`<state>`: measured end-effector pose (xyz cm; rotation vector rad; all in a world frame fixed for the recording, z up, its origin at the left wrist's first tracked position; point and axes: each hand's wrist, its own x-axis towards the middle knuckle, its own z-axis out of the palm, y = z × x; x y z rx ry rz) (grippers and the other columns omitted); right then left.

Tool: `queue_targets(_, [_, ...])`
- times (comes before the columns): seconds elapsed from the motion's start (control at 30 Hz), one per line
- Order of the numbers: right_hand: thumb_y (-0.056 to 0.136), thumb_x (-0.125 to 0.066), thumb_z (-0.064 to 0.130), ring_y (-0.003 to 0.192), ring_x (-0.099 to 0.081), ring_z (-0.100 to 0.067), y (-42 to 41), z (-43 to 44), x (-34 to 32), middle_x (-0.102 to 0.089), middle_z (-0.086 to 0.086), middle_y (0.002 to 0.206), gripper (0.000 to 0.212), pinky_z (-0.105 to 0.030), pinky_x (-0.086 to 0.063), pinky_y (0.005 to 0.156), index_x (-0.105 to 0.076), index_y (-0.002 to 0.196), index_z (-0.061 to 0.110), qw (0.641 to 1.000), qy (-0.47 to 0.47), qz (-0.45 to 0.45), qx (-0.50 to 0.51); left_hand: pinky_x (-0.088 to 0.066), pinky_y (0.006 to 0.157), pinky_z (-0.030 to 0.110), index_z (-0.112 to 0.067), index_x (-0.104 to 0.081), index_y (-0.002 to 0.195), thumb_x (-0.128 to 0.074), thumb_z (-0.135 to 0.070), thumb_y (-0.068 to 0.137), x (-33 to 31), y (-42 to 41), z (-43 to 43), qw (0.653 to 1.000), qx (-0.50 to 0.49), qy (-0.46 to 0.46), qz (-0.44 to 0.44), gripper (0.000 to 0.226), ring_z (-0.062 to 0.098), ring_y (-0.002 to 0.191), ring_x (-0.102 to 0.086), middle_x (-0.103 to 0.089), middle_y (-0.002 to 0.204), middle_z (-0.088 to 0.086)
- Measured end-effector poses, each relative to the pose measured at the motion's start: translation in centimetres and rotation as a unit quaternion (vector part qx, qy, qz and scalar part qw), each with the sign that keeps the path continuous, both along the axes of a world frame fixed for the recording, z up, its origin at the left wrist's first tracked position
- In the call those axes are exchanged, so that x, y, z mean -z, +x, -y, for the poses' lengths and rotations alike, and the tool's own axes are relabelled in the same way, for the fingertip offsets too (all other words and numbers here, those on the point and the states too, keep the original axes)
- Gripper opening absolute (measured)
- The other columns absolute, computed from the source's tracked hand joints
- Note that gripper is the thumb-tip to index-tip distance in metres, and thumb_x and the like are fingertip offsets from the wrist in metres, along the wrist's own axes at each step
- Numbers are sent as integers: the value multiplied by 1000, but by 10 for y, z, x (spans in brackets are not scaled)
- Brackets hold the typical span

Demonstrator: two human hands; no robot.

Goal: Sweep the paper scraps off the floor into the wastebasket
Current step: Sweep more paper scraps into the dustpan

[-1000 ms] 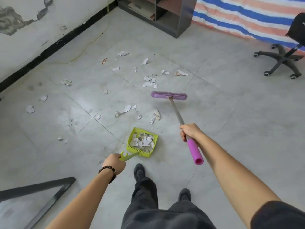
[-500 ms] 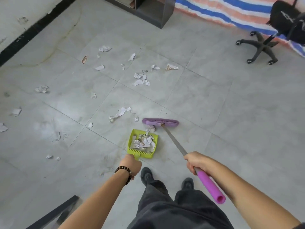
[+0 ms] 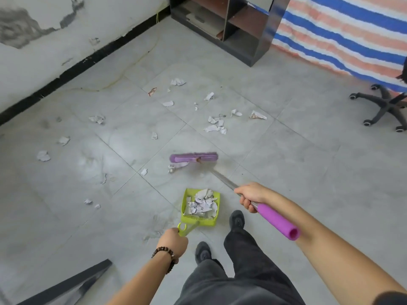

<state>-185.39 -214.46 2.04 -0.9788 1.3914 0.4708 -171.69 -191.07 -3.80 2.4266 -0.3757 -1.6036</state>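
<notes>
The left hand [image 3: 174, 243], a bead bracelet [image 3: 165, 254] at its wrist, has its fingers curled round the green handle of the dustpan [image 3: 184, 203], which sits on the grey tiled floor [image 3: 286, 161] just ahead of two dark shoes [image 3: 236, 219] and carries a heap of torn paper. The right hand [image 3: 250, 195] is wrapped round the metal shaft of the broom [image 3: 193, 157], just above its purple foam sleeve; the purple head rests on the tiles beyond the pan, with a crumpled piece touching its near edge. More paper scraps [image 3: 217, 124] lie scattered further out and to the left, towards the wall [image 3: 44, 29] with its peeling paint and black skirting. A dark shelf unit [image 3: 231, 25] stands at the far end beside a sheet striped in blue, white and orange [image 3: 343, 34], both cut off by the top edge. Only the wheeled base of an office chair [image 3: 385, 104] shows at the right, and a dark angled bar [image 3: 72, 282] is cropped at the lower left. Any print on the scraps is too small to read
</notes>
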Motion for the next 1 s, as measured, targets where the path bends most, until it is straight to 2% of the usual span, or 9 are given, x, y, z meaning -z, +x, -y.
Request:
queue_targets(0.07, [99, -44, 15, 32, -33, -7, 32, 10, 22, -41, -2, 52, 22, -13, -30, 34, -46, 77, 13, 998, -39, 13, -42, -29, 38, 18, -12, -52, 75, -41, -5, 81, 3, 9, -6, 999, -37, 3, 1, 15, 20, 45, -34, -38, 56, 1])
queue_targets(0.13, [98, -45, 15, 34, -36, -9, 62, 18, 40, -44, -4, 54, 15, -14, -32, 35, -50, 84, 13, 995, -59, 22, -74, -27, 37, 18, -9, -57, 81, -42, -5, 81, 6, 17, -11, 998, -67, 11, 6, 16, 20, 44, -32, -37, 55, 1])
queue_targets(0.23, [98, -44, 15, 39, -38, -13, 94, 25, 65, -47, -7, 58, 9, -15, -34, 35, -53, 96, 11, 987, -85, 28, -132, -32, 42, 20, -9, -65, 95, -44, -7, 79, 13, 20, -17, 997, -67, 24, 29, 27, 21, 48, -40, -46, 58, 2])
queue_targets(0.3, [98, -42, 13, 40, -38, -14, 98, 27, 81, -47, -8, 58, 13, -16, -35, 35, -53, 105, 10, 982, -86, 19, -169, -36, 46, 22, -13, -67, 96, -45, -7, 77, 15, 14, -16, 996, -70, 35, 42, 30, 22, 51, -43, -50, 61, 2])
queue_targets(0.4, [98, -40, 10, 38, -37, -12, 79, 32, 95, -45, -8, 59, 21, -15, -34, 36, -54, 113, 14, 973, -70, -15, -221, -43, 49, 25, -14, -69, 92, -48, -8, 77, 14, 11, -7, 995, -60, 51, 56, 27, 24, 58, -50, -55, 63, 2])
queue_targets(0.53, [97, -38, 8, 37, -38, -13, 15, 30, 85, -44, -10, 60, 29, -16, -33, 34, -54, 121, 12, 956, -59, -51, -283, -38, 45, 22, -13, -67, 89, -46, -5, 78, 14, 19, 1, 996, -63, 52, 44, 25, 21, 52, -45, -52, 63, 2])
queue_targets(0.63, [97, -37, 16, 38, -39, -14, -40, 20, 63, -45, -9, 63, 26, -18, -34, 36, -52, 118, 17, 947, -70, -81, -303, -34, 43, 19, -11, -67, 93, -45, -4, 79, 13, 19, 6, 996, -66, 53, 42, 27, 21, 49, -42, -50, 62, 2])
queue_targets(0.83, [96, -45, 17, 36, -33, -10, -92, 15, 27, -42, -4, 55, 13, -15, -28, 38, -56, 90, 19, 988, -29, -41, -148, -32, 44, 18, -10, -67, 97, -42, -4, 77, 14, 17, 2, 996, -62, 51, 42, 33, 22, 47, -39, -47, 60, 3])
queue_targets(1.0, [101, -46, 22, 34, -32, -7, -88, 23, 36, -40, -1, 54, 15, -11, -27, 35, -61, 102, 20, 999, -22, -21, 11, -32, 43, 18, -7, -64, 93, -40, -3, 78, 11, 17, 0, 996, -32, 70, 34, 29, 23, 43, -37, -45, 58, 4])
